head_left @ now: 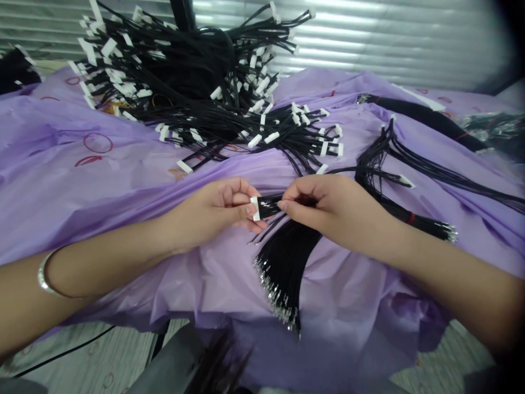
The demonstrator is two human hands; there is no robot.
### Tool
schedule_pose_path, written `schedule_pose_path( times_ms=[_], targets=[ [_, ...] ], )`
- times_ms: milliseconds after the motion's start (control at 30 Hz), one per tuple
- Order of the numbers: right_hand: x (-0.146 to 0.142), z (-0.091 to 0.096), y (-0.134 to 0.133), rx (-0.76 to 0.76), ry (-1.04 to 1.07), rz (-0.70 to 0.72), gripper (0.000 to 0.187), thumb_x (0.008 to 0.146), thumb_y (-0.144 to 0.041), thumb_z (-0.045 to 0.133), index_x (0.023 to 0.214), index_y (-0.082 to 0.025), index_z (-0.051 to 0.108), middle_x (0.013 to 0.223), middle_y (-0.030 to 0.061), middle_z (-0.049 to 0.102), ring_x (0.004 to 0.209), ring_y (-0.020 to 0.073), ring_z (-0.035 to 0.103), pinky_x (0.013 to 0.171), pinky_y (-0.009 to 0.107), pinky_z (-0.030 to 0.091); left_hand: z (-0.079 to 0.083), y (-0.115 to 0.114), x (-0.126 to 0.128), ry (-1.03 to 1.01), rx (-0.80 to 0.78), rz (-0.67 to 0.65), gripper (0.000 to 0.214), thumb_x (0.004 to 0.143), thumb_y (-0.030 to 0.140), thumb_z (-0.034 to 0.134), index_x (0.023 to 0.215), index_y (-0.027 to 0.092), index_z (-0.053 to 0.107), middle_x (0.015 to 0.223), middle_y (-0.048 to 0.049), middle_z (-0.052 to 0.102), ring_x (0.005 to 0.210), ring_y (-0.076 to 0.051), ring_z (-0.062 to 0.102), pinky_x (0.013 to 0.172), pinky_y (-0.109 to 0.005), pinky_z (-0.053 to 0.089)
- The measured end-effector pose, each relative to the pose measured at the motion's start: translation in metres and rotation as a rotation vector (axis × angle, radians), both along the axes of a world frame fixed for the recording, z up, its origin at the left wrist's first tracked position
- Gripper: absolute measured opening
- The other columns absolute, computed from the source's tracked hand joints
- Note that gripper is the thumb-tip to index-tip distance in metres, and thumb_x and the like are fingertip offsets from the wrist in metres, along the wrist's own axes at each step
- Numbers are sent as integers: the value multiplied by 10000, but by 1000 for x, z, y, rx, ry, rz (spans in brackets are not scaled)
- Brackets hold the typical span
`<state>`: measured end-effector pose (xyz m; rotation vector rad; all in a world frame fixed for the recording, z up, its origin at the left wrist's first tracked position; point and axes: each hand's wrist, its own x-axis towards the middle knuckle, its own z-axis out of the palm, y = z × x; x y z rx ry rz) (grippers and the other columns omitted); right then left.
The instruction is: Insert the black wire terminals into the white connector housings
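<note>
Between thumb and fingers, my left hand pinches a white connector housing. Several black wires run from its right side toward my right hand. The thumb and forefinger of that hand are closed on these black wires, close to the housing. Just below my hands, a fanned bundle of loose black wires lies on the purple cloth, its bare metal terminals pointing down toward me. A few single wire ends stick out under the housing.
Behind my hands rises a big heap of black cables with white connectors. Red-banded wire bundles lie at the right. Red rubber bands are scattered on the purple cloth. Window blinds stand at the back.
</note>
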<state>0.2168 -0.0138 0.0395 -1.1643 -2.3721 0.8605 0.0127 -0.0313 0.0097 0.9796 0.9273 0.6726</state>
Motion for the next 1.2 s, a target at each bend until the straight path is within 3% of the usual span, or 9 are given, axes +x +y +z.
schedule_pose_path(
  times_ms=[367,867,1200],
  targets=[
    [1,-1,-2,19,-3,57,152,784,-98,572,650,-166,599,535,-65,490,466,57,410,450,211,286,5,-2,1,76,62,-87,96,827,138,604,858,141,513,730,-27,704,680,-115,680,664,-196,528],
    [1,-4,-2,47,-18,90,149,813,-99,575,677,-154,602,573,-53,512,506,61,441,493,213,311,4,0,1,84,23,-62,123,804,116,610,851,158,506,724,-12,705,684,-121,688,675,-200,532],
    [-1,-5,-4,75,-16,26,139,825,-136,579,690,-143,611,602,-42,547,532,66,463,544,221,335,3,-1,-1,93,56,-97,117,814,167,618,854,138,513,754,-31,707,695,-121,683,696,-214,536]
  ],
)
